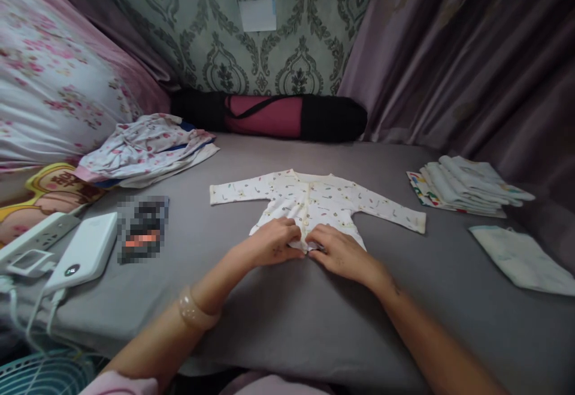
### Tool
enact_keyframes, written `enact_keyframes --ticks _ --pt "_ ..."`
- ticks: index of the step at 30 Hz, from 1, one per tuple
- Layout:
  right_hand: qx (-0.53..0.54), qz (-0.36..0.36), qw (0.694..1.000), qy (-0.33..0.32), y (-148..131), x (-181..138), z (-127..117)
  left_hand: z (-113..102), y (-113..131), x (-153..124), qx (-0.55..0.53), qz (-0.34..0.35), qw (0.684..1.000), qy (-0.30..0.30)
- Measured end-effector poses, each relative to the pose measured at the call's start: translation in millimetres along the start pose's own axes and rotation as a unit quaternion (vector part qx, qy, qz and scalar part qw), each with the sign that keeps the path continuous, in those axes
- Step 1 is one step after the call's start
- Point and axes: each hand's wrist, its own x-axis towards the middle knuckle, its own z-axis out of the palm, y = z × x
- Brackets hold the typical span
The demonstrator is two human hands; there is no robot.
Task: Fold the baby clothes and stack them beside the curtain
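A small white long-sleeved baby shirt (309, 200) with a scattered print and a buttoned front lies spread on the grey sheet, both sleeves stretched outward. At its bottom hem, my left hand (276, 242) pinches the cloth just left of the button placket. My right hand (339, 254) grips the hem on the other side of the placket, close to the left one. The fingertips nearly meet, and the bit of cloth between them is partly hidden. A pale bangle (195, 311) circles my left wrist.
Folded cloths (467, 185) are stacked at the right, with a single folded cloth (523, 257) nearer. Rumpled clothes (148, 146) lie at the back left. A white power bank (85, 251) and power strip (40, 239) sit left. A black-and-maroon bag (265, 115) lies along the wall.
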Motion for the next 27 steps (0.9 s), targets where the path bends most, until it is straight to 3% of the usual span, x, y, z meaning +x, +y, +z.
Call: enact_keyframes --ticks 7,13,23,27 --pt "0.145 0.074 0.985 0.06 27 8 18 20 -2 1 -0.033 -0.063 0.997 0.041" --pt "0.236 0.183 0.947 0.121 33 14 22 25 -2 -1 -0.033 -0.045 0.996 0.066" --pt "0.251 0.182 0.944 0.117 32 13 26 29 6 2 0.043 -0.027 0.995 0.084" --pt "0.243 0.177 0.945 0.129 31 12 25 31 10 4 0.038 -0.038 0.99 0.129"
